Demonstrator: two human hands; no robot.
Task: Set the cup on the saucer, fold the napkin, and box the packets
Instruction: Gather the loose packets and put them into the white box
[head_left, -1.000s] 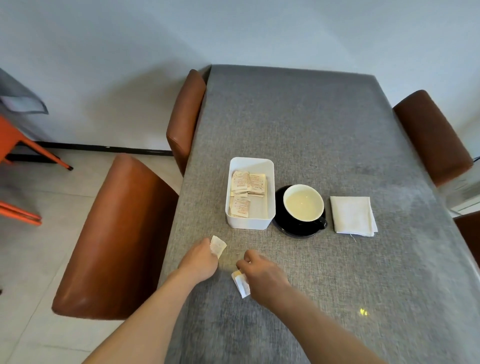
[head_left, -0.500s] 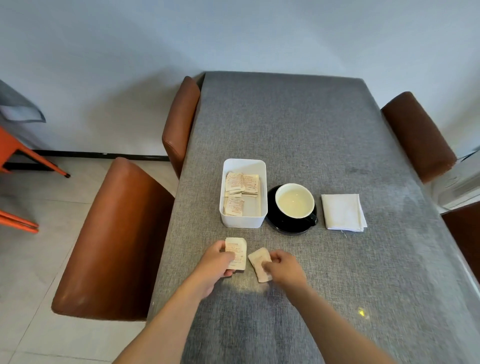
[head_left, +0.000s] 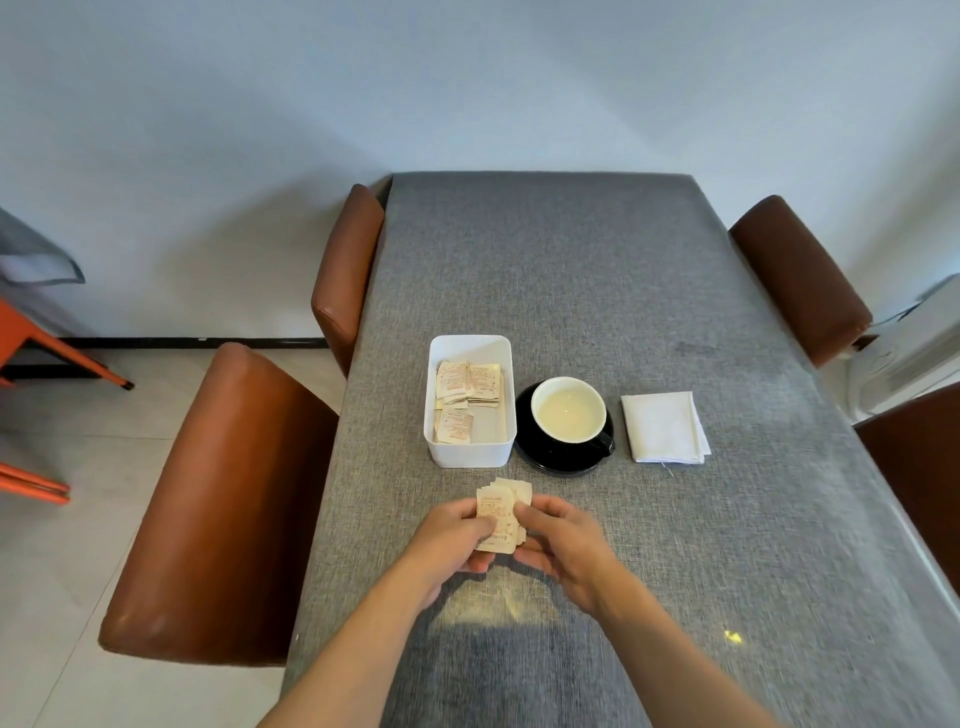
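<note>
A small stack of cream paper packets (head_left: 500, 512) is pinched between my left hand (head_left: 451, 540) and my right hand (head_left: 561, 543), just above the table and in front of the box. The white rectangular box (head_left: 470, 452) stands behind them with several packets lying inside. To its right a black cup (head_left: 569, 415) with a pale inside rests on a black saucer (head_left: 540, 457). A folded white napkin (head_left: 664, 427) lies flat to the right of the saucer.
The grey cloth-covered table (head_left: 571, 286) runs away from me to a wall. Brown padded chairs stand at its left (head_left: 223, 499) and right (head_left: 800, 280) sides. An orange chair frame (head_left: 31, 343) is at far left on the tiled floor.
My hands came together from holding separate packets apart; the packets are now gathered into one stack held by both hands. The view has tilted so the table sits lower.
</note>
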